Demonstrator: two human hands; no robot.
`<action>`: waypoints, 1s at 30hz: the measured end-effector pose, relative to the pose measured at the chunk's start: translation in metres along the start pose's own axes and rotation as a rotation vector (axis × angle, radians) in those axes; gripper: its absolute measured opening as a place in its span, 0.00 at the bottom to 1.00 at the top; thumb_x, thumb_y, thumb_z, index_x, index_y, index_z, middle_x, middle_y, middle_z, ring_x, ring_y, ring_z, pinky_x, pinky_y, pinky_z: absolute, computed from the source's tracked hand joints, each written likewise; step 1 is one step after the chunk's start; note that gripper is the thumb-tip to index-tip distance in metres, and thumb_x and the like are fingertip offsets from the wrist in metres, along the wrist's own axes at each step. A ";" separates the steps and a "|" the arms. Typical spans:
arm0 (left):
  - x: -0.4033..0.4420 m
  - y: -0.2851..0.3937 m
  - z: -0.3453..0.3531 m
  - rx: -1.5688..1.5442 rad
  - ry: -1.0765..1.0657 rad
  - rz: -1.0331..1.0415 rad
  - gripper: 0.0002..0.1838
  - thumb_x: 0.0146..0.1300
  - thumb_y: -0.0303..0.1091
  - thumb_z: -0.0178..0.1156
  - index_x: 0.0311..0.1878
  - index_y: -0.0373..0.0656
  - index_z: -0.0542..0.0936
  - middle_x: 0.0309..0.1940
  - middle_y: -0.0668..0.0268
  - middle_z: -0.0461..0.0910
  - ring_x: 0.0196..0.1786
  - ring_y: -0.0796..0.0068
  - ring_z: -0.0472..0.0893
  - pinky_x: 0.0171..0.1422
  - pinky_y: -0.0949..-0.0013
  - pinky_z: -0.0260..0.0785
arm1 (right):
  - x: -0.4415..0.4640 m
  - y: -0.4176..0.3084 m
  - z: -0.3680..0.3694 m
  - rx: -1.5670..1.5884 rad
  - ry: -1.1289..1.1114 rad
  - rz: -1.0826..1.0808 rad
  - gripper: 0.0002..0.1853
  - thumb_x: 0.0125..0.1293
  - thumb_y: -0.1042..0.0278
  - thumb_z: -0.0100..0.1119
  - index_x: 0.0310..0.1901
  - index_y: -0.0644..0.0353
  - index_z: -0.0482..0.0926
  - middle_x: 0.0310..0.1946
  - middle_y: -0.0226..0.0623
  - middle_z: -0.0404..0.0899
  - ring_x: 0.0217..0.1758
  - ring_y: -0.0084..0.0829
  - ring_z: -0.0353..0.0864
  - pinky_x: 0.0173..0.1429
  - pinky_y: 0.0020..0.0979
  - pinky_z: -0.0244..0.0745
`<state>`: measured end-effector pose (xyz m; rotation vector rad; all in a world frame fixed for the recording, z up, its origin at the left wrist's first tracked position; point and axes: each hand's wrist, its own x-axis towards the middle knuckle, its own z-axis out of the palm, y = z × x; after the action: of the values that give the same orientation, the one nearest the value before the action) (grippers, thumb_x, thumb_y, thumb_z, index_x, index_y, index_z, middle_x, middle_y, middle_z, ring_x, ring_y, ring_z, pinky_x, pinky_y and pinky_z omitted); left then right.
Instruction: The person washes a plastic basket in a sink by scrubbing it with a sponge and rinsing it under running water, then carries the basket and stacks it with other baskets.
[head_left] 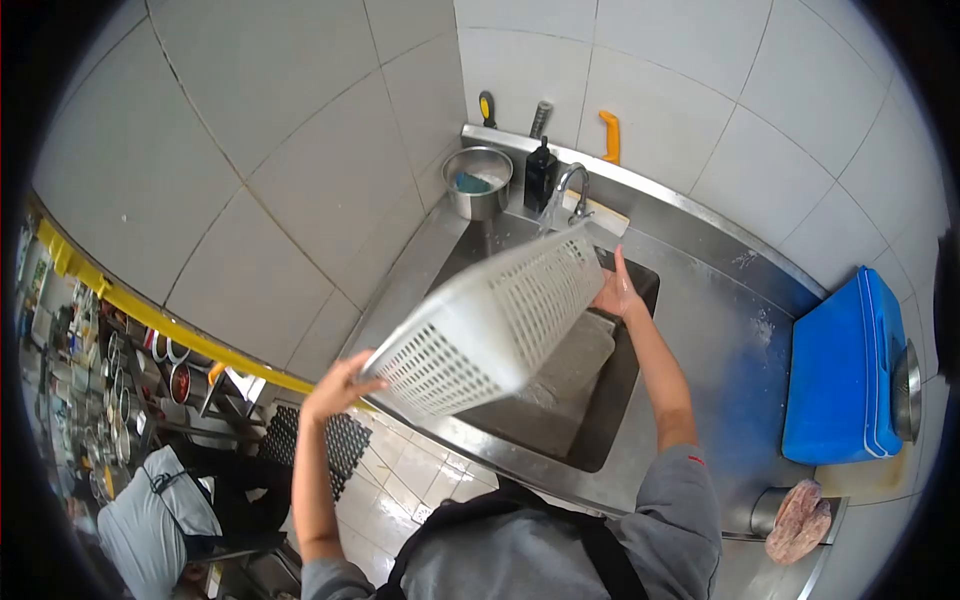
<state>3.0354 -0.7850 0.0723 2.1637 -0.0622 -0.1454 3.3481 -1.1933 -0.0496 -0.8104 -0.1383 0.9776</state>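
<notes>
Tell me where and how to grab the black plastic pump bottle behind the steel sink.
Grip the upright body of the pump bottle, below its narrow neck, coming from over the sink. The round steel pot stands to its left, the curved metal faucet to its right, the tiled wall behind, so the front looks most open.

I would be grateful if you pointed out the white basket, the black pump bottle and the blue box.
White basket (545, 302), head view: perforated side.
Black pump bottle (540, 180), head view: the body.
Blue box (836, 372), head view: broad front face.
</notes>
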 end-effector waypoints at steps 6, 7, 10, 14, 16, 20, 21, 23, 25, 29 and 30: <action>-0.035 0.013 -0.036 0.650 0.044 0.247 0.14 0.41 0.22 0.61 0.35 0.42 0.75 0.34 0.64 0.76 0.44 0.61 0.74 0.54 0.61 0.66 | 0.003 0.020 0.005 -0.159 -0.116 0.130 0.48 0.56 0.25 0.37 0.64 0.62 0.60 0.64 0.41 0.62 0.67 0.39 0.60 0.66 0.52 0.51; -0.043 0.012 -0.038 0.703 0.067 0.234 0.14 0.40 0.22 0.61 0.35 0.42 0.75 0.34 0.64 0.76 0.45 0.61 0.74 0.55 0.61 0.65 | 0.013 0.027 0.009 -0.142 -0.133 0.108 0.45 0.56 0.29 0.39 0.64 0.61 0.61 0.64 0.40 0.63 0.66 0.37 0.61 0.66 0.50 0.53; -0.073 0.006 -0.040 0.845 0.157 0.187 0.13 0.39 0.20 0.58 0.32 0.44 0.75 0.32 0.64 0.73 0.46 0.63 0.73 0.64 0.59 0.61 | 0.038 0.058 0.030 -0.116 -0.210 0.070 0.35 0.56 0.45 0.43 0.62 0.59 0.64 0.61 0.36 0.68 0.62 0.31 0.66 0.62 0.40 0.60; -0.106 -0.029 -0.028 0.907 0.172 0.051 0.09 0.45 0.21 0.54 0.32 0.44 0.75 0.32 0.65 0.72 0.46 0.65 0.72 0.69 0.53 0.54 | 0.088 0.064 0.017 -0.388 0.113 0.027 0.18 0.65 0.65 0.49 0.54 0.60 0.70 0.49 0.38 0.75 0.53 0.33 0.75 0.56 0.37 0.68; -0.114 -0.042 -0.018 0.958 0.176 0.003 0.08 0.49 0.23 0.52 0.33 0.44 0.76 0.32 0.66 0.72 0.46 0.66 0.73 0.70 0.52 0.53 | 0.124 0.046 0.022 -0.138 0.288 -0.096 0.14 0.64 0.70 0.52 0.50 0.65 0.72 0.43 0.43 0.78 0.47 0.36 0.78 0.49 0.38 0.74; -0.117 -0.044 -0.011 0.935 0.210 0.010 0.07 0.49 0.23 0.53 0.32 0.45 0.77 0.32 0.67 0.74 0.44 0.66 0.74 0.68 0.53 0.56 | 0.194 0.014 -0.017 -0.115 0.605 -0.320 0.09 0.60 0.74 0.53 0.40 0.71 0.74 0.37 0.52 0.78 0.45 0.42 0.79 0.49 0.41 0.78; -0.118 -0.045 -0.009 0.936 0.199 -0.004 0.08 0.48 0.23 0.53 0.32 0.45 0.77 0.32 0.67 0.74 0.45 0.66 0.74 0.68 0.53 0.56 | 0.194 0.003 -0.018 -0.376 0.746 -0.346 0.07 0.59 0.77 0.52 0.38 0.69 0.76 0.36 0.51 0.79 0.45 0.43 0.79 0.48 0.42 0.78; -0.124 -0.057 -0.005 0.907 0.214 -0.020 0.08 0.48 0.23 0.54 0.32 0.45 0.77 0.31 0.68 0.74 0.43 0.67 0.74 0.68 0.55 0.56 | 0.163 -0.024 -0.002 -1.832 1.016 -0.319 0.06 0.56 0.79 0.53 0.32 0.66 0.80 0.35 0.50 0.80 0.46 0.43 0.79 0.51 0.43 0.74; -0.133 -0.066 -0.003 0.873 0.202 -0.114 0.11 0.45 0.21 0.54 0.33 0.45 0.78 0.41 0.65 0.75 0.54 0.62 0.71 0.69 0.52 0.53 | 0.138 -0.032 -0.014 -2.328 1.041 -0.396 0.06 0.52 0.73 0.56 0.29 0.65 0.81 0.35 0.47 0.80 0.47 0.42 0.77 0.55 0.44 0.68; -0.144 -0.082 0.014 0.862 0.407 -0.205 0.20 0.42 0.16 0.52 0.39 0.45 0.79 0.61 0.57 0.64 0.68 0.53 0.57 0.71 0.48 0.46 | 0.149 0.005 -0.071 -2.281 1.267 -0.370 0.10 0.54 0.68 0.55 0.34 0.65 0.81 0.37 0.44 0.80 0.49 0.43 0.76 0.60 0.45 0.63; -0.143 -0.081 0.018 0.840 0.485 -0.219 0.21 0.41 0.15 0.51 0.40 0.44 0.79 0.62 0.56 0.62 0.68 0.52 0.56 0.71 0.48 0.46 | 0.149 0.019 -0.075 -2.329 1.329 -0.444 0.11 0.57 0.68 0.51 0.35 0.63 0.81 0.38 0.44 0.80 0.51 0.46 0.75 0.60 0.45 0.62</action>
<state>2.8908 -0.7400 0.0063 2.9747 0.4710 0.3467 3.4540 -1.1122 -0.1509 -3.1037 -0.2336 -0.8644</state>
